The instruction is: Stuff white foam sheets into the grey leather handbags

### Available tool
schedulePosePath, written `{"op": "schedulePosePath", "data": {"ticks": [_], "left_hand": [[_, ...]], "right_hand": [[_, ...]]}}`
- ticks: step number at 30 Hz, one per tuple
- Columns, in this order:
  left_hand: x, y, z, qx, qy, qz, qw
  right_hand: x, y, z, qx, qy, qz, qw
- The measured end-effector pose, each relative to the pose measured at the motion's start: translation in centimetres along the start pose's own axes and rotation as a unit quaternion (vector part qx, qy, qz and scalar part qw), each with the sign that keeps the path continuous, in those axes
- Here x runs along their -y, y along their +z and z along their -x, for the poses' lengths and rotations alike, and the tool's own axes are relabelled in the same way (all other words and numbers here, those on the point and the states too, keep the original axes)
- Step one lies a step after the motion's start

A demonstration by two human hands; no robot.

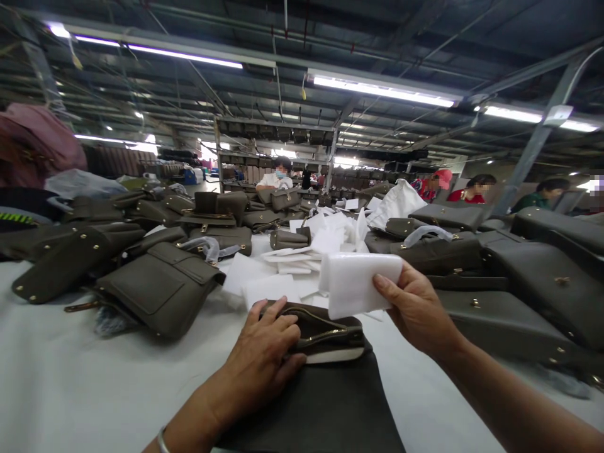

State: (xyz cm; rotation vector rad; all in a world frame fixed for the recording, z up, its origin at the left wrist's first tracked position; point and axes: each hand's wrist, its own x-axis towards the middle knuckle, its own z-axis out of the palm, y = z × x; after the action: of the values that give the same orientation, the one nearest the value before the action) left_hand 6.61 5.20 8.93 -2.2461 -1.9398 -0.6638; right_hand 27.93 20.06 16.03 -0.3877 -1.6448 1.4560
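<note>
A dark olive leather bag (325, 402) lies on the white table in front of me, its gold zipper open at the top. My left hand (262, 362) rests on the bag's left side, fingers curled over the edge of the zipper opening and holding it. My right hand (415, 308) is closed on a folded white foam sheet (356, 283), held just above and behind the bag's opening. A white lining or sheet edge shows under the zipper flap.
Loose white foam sheets (283, 270) lie piled behind the bag. Many olive bags (160, 289) cover the table left, more are stacked right (519, 302). Other people (278, 176) work at the far side under strip lights. White table surface (70, 377) lies at lower left.
</note>
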Motion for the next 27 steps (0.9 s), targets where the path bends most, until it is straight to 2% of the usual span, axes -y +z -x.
{"op": "schedulePosePath", "data": {"ticks": [2,5,8,11,13,15,17,19,21,25,27], "left_hand": [[0.0,-0.3,0.0,0.026,0.002,0.010,1.000],[0.1,-0.6,0.0,0.039,-0.007,0.018,0.999],[0.2,-0.7,-0.1,0.032,-0.003,0.030,0.999],[0.6,-0.7,0.0,-0.009,-0.007,0.031,0.999],[0.8,-0.7,0.2,-0.034,-0.018,0.019,0.999],[0.9,-0.8,0.3,-0.040,-0.024,0.015,0.999],[0.9,-0.8,0.4,-0.036,-0.022,0.027,0.999],[0.7,-0.9,0.6,-0.035,-0.020,0.046,0.998],[0.7,-1.0,0.7,-0.040,-0.024,0.059,0.997],[0.6,-1.0,0.8,-0.036,-0.023,0.066,0.997],[0.7,-0.9,0.8,-0.041,-0.017,0.065,0.997]], "right_hand": [[-1.4,0.7,0.3,0.003,-0.010,0.046,0.999],[-3.4,1.5,0.5,0.026,-0.040,0.184,0.982],[-5.0,1.6,0.6,0.051,-0.092,0.331,0.938],[-5.7,1.4,0.6,0.097,-0.164,0.417,0.889],[-5.3,1.3,0.4,0.151,-0.200,0.449,0.858],[-4.2,1.3,-0.2,0.237,-0.199,0.459,0.833],[-2.5,1.6,-1.3,0.332,-0.154,0.451,0.814],[-0.7,2.0,-2.5,0.409,-0.080,0.432,0.800],[0.8,2.5,-3.4,0.455,-0.057,0.419,0.783],[2.0,3.5,-3.6,0.512,-0.153,0.423,0.732],[1.9,3.6,-3.2,0.523,-0.147,0.421,0.726]]}}
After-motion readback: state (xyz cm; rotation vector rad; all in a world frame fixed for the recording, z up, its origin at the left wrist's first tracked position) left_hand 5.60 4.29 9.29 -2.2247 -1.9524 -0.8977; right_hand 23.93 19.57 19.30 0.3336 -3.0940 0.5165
